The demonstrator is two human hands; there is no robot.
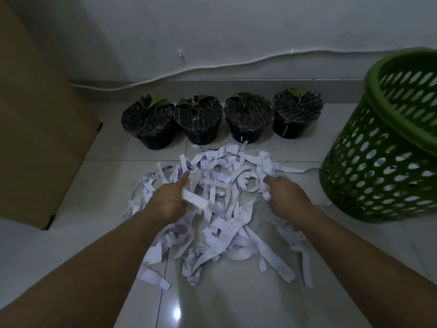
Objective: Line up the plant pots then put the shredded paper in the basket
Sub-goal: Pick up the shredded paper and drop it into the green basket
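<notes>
Several black plant pots (247, 117) with small green seedlings stand side by side in a row along the wall. In front of them a loose pile of white shredded paper (224, 209) lies on the tiled floor. My left hand (169, 201) grips strips at the pile's left side. My right hand (287, 197) clutches strips at its right side. Part of the pile hangs between both hands, and the rest spreads on the floor below. A green perforated plastic basket (387, 147) stands at the right, with some white paper visible through its holes.
A tall brown cardboard box (40, 129) stands at the left. A white cable (212, 65) runs along the grey wall above the skirting. The floor is glossy white tile.
</notes>
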